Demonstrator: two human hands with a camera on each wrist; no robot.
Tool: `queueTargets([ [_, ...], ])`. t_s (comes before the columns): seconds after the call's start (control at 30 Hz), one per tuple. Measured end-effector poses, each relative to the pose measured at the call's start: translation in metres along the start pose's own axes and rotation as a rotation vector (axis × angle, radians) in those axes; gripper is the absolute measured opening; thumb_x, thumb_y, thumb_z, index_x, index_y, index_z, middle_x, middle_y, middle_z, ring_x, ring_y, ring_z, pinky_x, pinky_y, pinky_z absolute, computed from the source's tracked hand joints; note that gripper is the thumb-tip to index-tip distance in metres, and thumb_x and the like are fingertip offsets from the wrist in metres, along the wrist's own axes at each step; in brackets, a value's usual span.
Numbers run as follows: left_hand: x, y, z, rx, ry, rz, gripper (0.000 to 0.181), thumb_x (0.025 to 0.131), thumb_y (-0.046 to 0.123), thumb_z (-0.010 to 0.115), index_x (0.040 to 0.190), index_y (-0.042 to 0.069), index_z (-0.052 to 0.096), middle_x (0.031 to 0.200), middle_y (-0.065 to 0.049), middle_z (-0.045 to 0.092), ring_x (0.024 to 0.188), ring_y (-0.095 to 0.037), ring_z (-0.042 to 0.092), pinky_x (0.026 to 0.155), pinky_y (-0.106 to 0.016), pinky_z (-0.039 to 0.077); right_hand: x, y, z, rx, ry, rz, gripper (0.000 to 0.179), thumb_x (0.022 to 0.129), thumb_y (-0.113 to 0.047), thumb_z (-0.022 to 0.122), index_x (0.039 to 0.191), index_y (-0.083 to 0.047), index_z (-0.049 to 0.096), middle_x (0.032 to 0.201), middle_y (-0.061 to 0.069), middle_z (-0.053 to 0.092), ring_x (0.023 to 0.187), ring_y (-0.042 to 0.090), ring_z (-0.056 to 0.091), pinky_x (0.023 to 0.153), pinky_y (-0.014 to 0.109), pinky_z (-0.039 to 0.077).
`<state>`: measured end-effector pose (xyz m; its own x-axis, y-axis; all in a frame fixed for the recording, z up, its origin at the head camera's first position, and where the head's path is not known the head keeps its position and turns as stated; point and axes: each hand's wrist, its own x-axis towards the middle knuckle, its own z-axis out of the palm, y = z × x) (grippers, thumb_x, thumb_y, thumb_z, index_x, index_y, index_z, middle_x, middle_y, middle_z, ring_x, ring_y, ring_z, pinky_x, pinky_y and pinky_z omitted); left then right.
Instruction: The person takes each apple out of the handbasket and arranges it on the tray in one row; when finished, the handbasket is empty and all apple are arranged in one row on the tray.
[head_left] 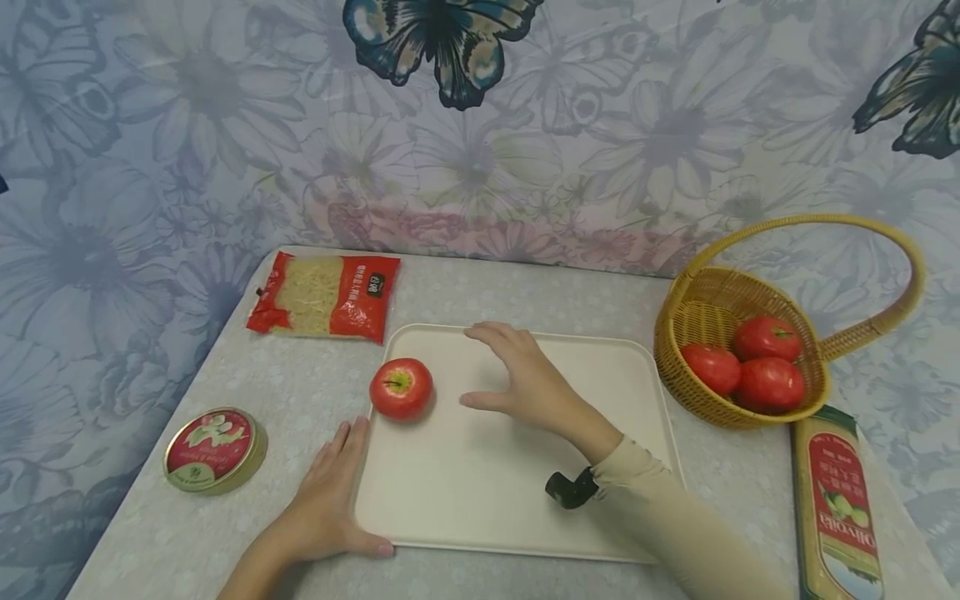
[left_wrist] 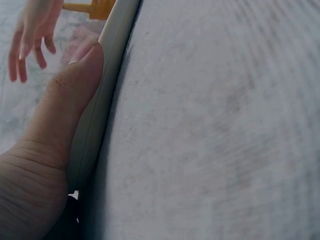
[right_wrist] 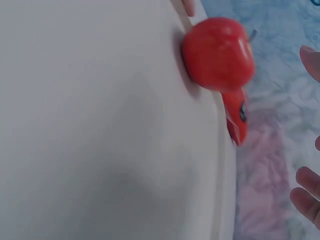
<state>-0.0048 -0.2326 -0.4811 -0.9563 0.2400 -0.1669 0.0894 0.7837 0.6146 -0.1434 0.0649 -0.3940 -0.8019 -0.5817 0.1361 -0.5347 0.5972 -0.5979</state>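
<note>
A red apple point(head_left: 401, 389) stands on the left side of a cream tray point(head_left: 480, 492), stem up. My right hand point(head_left: 528, 379) hovers over the tray to the right of the apple, thumb and fingers spread apart with nothing between them. In the right wrist view, the apple point(right_wrist: 218, 54) is near the tray's edge and only my fingertips point(right_wrist: 305, 202) show at the right border. My left hand point(head_left: 327, 492) lies along the tray's front left corner, fingers straight against its left side. The left wrist view shows the thumb point(left_wrist: 65, 95) at the tray's rim point(left_wrist: 95, 115).
A wicker basket point(head_left: 675, 367) with three red apples stands at the right, beside an Olivoila carton point(head_left: 838, 508). Behind the tray's left corner lies a red and clear food packet point(head_left: 326, 296). A round tin point(head_left: 213, 450) sits at the left. A patterned cloth wall rises behind the table.
</note>
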Motion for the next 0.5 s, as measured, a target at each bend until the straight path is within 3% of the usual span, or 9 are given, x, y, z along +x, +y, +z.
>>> queueTargets([
  [0.17, 0.000, -0.001, 0.000, 0.000, -0.007, -0.006, 0.159, 0.043, 0.076, 0.085, 0.160, 0.009, 0.001, 0.166, -0.020, 0.010, 0.153, -0.043, 0.003, 0.108, -0.008, -0.019, -0.028, 0.018, -0.032, -0.016, 0.075, 0.071, 0.079, 0.083, -0.052, 0.075, 0.149, -0.028, 0.040, 0.154, -0.003, 0.040, 0.140, 0.024, 0.035, 0.111, 0.053, 0.037],
  [0.37, 0.000, 0.000, -0.001, -0.012, -0.004, -0.002, 0.158, 0.044, 0.074, 0.086, 0.160, 0.008, 0.001, 0.166, -0.020, 0.010, 0.153, -0.043, 0.003, 0.110, -0.011, -0.019, -0.062, 0.046, -0.068, -0.086, 0.181, 0.165, 0.078, 0.083, -0.048, 0.077, 0.148, -0.021, 0.044, 0.153, 0.005, 0.044, 0.139, 0.031, 0.036, 0.111, 0.057, 0.033],
  [0.5, 0.000, 0.003, -0.002, -0.035, -0.008, -0.013, 0.158, 0.044, 0.073, 0.087, 0.160, 0.009, 0.001, 0.166, -0.021, 0.010, 0.153, -0.043, 0.001, 0.122, -0.029, -0.014, -0.082, 0.072, -0.091, -0.113, 0.241, 0.243, 0.076, 0.083, -0.044, 0.078, 0.146, -0.016, 0.046, 0.150, 0.010, 0.046, 0.137, 0.036, 0.036, 0.110, 0.061, 0.030],
])
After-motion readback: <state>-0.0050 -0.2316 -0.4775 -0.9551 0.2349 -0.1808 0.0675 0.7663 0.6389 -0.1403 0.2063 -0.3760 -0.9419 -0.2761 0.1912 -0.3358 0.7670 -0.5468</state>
